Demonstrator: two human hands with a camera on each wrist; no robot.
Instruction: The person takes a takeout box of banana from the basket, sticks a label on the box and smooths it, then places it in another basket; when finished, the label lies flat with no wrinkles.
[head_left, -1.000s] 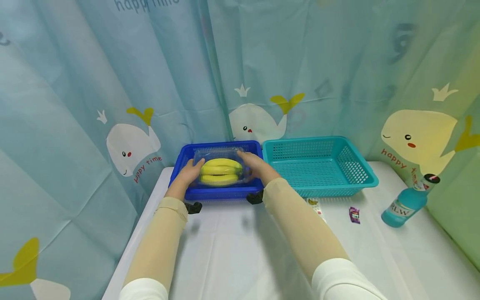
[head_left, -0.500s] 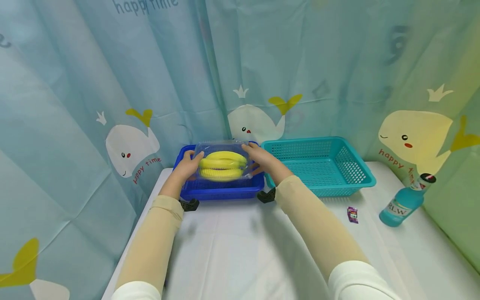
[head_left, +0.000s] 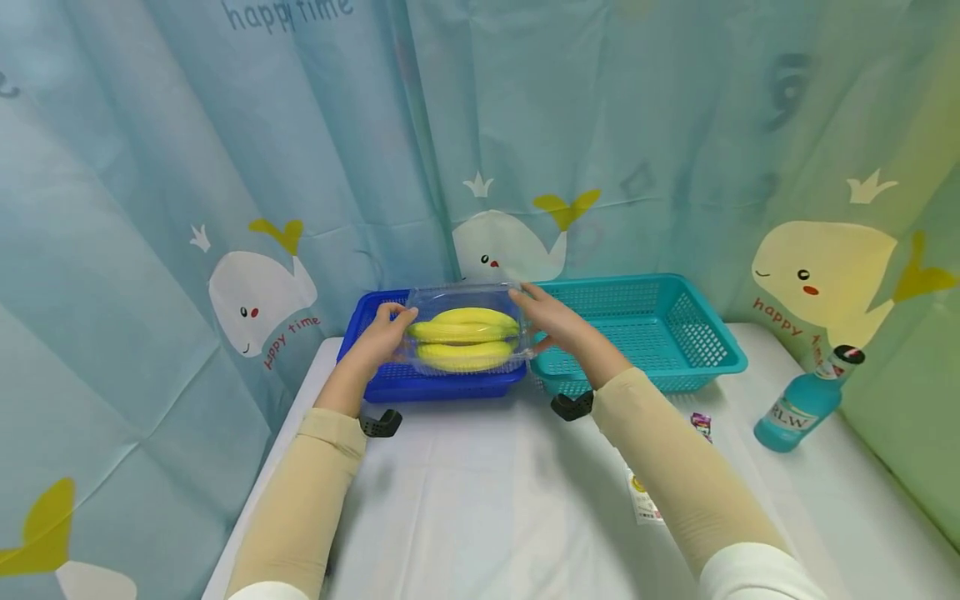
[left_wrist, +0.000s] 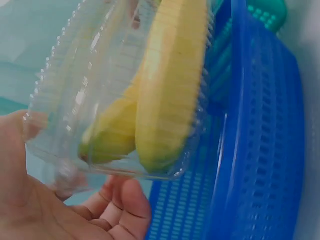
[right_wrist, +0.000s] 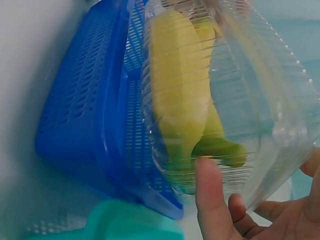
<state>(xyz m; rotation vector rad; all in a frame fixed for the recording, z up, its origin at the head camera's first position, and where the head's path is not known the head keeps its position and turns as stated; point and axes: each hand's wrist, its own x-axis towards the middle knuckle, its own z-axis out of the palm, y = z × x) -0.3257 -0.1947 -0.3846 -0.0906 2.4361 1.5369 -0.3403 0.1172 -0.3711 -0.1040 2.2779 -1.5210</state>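
Glossy, ribbed plastic container; smooth plastic blue basket.

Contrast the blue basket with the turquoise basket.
The blue basket is deep blue; the turquoise basket is lighter and greener. In the head view, the blue basket looks narrower than the turquoise basket. There, a clear plastic container of bananas overlaps the blue basket; the right hand overlaps the turquoise basket. Both have perforated walls.

Booth-like corner: whale-print curtains, white tabletop
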